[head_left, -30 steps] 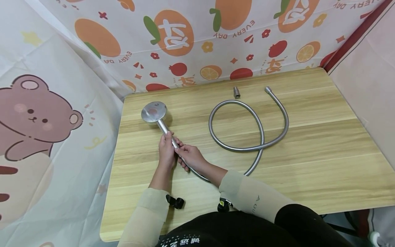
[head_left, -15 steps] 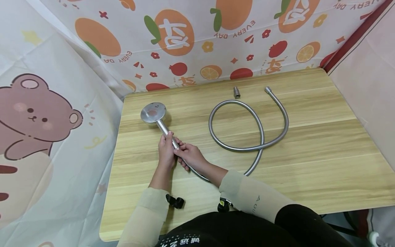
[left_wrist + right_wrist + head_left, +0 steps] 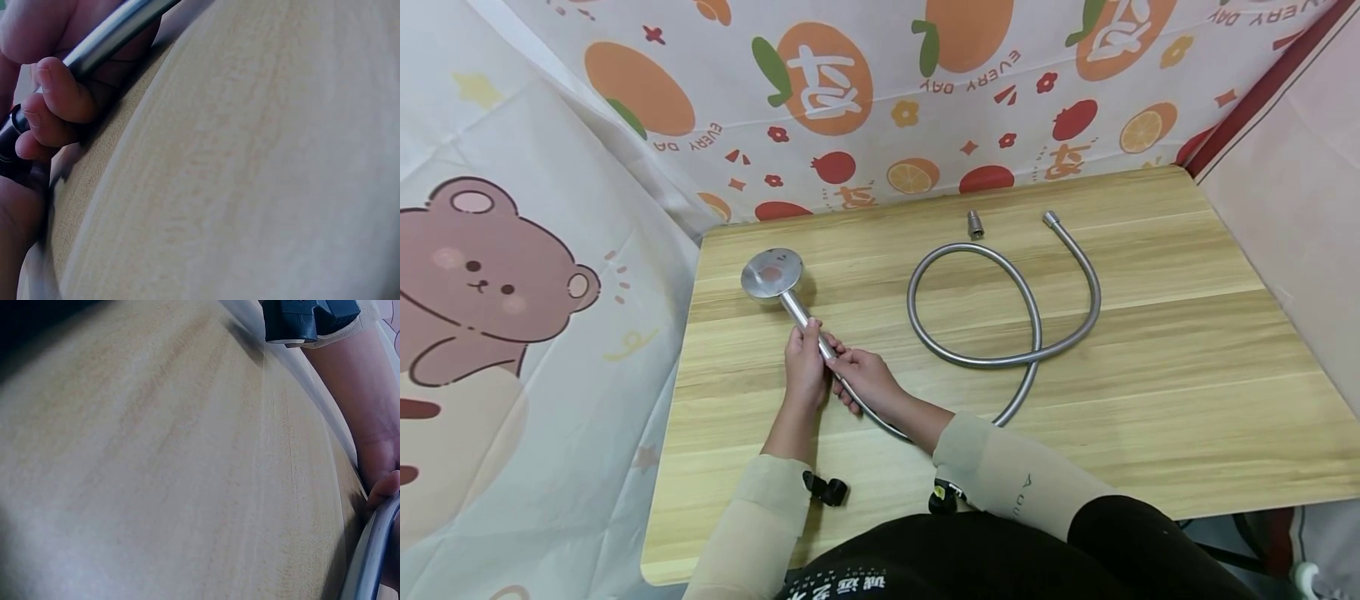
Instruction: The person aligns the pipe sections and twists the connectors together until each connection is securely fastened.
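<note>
In the head view a round silver shower head (image 3: 772, 274) lies at the left of the table, its handle slanting towards the person. The left hand (image 3: 806, 367) grips the lower part of that handle. Just below, the right hand (image 3: 868, 382) pinches the metal hose (image 3: 872, 416) between thumb and fingers where it meets the handle's end. Both hands partly cover this joint, so how far it is screwed together cannot be seen. Curled fingers (image 3: 56, 100) surround the metal tube in the left wrist view. A stretch of hose (image 3: 370, 556) shows at the right wrist view's lower right.
The hose's loop (image 3: 973, 363) spreads over the middle of the wooden table (image 3: 1150, 400), its free end fitting (image 3: 1052, 218) towards the back. A small metal connector (image 3: 975, 225) lies near the back edge. A printed curtain (image 3: 880, 100) hangs behind the table.
The right thumb shifts slightly at the joint of hose and handle, down and then back up. Left hand and shower head stay almost in place; the loop and connector do not move.
</note>
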A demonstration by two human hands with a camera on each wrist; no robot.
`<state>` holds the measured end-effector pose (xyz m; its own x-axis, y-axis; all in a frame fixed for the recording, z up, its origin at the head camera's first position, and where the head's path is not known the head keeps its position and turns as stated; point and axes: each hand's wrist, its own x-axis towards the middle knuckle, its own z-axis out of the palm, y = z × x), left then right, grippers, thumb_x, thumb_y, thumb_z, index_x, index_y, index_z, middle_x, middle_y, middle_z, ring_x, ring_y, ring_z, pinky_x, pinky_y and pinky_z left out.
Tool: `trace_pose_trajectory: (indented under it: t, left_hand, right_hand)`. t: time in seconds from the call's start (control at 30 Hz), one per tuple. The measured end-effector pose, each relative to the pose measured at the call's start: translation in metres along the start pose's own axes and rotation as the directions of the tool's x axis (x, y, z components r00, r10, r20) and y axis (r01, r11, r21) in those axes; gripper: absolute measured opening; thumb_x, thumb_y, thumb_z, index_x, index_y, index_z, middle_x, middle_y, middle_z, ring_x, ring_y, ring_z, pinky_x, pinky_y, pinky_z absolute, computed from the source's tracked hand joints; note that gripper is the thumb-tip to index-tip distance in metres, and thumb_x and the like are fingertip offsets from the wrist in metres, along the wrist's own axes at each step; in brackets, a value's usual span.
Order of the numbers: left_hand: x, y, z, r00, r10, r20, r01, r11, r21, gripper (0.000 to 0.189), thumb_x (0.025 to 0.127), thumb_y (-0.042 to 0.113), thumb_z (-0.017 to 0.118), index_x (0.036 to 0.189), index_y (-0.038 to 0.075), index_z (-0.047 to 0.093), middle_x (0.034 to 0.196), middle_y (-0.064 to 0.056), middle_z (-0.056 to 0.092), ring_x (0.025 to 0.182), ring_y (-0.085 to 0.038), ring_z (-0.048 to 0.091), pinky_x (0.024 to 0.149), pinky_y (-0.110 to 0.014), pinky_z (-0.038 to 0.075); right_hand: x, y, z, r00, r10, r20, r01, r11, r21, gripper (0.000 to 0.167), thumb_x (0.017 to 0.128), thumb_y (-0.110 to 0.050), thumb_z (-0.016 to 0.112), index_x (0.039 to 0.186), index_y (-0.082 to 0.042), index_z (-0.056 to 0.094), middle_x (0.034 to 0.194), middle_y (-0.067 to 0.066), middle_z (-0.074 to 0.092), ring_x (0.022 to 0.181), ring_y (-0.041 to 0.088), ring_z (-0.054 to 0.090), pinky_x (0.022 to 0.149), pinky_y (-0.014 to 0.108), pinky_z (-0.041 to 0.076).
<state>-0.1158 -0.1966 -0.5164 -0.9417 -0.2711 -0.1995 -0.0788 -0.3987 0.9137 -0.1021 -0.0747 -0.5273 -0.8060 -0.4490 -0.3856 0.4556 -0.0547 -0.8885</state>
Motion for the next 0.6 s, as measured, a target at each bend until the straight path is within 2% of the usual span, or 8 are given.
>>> trace_pose_trajectory:
  t: [0.13,0.23,0.4,0.47,0.6]
  left_hand:
    - [0.0051,-0.0090,-0.0037,1.000,0.015,-0.027,-0.015,1.000,0.012,0.022,0.104,0.031,0.048,0.104,0.009,0.048,0.067,-0.001,0.058,0.059,-0.014,0.062,0.062,-0.030,0.059]
    - [0.0045,-0.0082,-0.0028,0.999,0.010,-0.034,-0.010,1.000,0.014,0.020,0.105,0.030,0.047,0.105,0.009,0.049,0.067,-0.001,0.058,0.059,-0.014,0.062,0.061,-0.030,0.059]
    - [0.0035,-0.0070,-0.0026,1.000,0.008,-0.029,-0.008,1.000,0.019,0.032,0.105,0.029,0.047,0.115,-0.001,0.044,0.068,-0.001,0.059,0.060,-0.013,0.063,0.059,-0.025,0.057]
    - [0.0035,-0.0068,-0.0029,1.000,0.013,-0.026,-0.012,1.000,0.029,0.032,0.105,0.028,0.046,0.115,-0.002,0.044,0.068,-0.001,0.059,0.060,-0.013,0.063,0.058,-0.024,0.056]
    - [0.0036,-0.0073,-0.0029,0.999,0.031,-0.026,-0.030,0.999,0.034,0.020,0.106,0.026,0.045,0.106,0.006,0.049,0.067,-0.002,0.059,0.059,-0.014,0.063,0.059,-0.025,0.057]
  right_hand:
    - [0.0006,0.0003,-0.0015,1.000,0.004,0.009,-0.004,1.000,0.011,0.039,0.097,-0.039,0.059,0.098,0.001,0.064,0.067,0.007,0.061,0.044,0.013,0.049,0.034,0.024,0.041]
    - [0.0005,-0.0001,-0.0016,1.000,0.005,0.012,-0.005,1.000,0.014,0.037,0.096,-0.039,0.061,0.100,-0.002,0.064,0.067,0.007,0.061,0.044,0.013,0.049,0.034,0.025,0.041]
    - [-0.0008,-0.0004,-0.0017,1.000,-0.020,0.007,0.020,1.000,-0.006,0.033,0.091,-0.036,0.070,0.104,-0.008,0.058,0.069,0.007,0.061,0.044,0.014,0.049,0.035,0.025,0.042]
    - [-0.0008,0.0001,-0.0017,1.000,-0.027,0.004,0.027,1.000,-0.010,0.033,0.090,-0.034,0.071,0.104,-0.008,0.056,0.069,0.007,0.061,0.044,0.014,0.049,0.035,0.025,0.042]
    - [0.0000,0.0014,-0.0013,1.000,-0.023,0.004,0.023,0.999,-0.026,0.031,0.092,-0.034,0.069,0.102,-0.008,0.058,0.069,0.007,0.061,0.044,0.014,0.049,0.035,0.025,0.042]
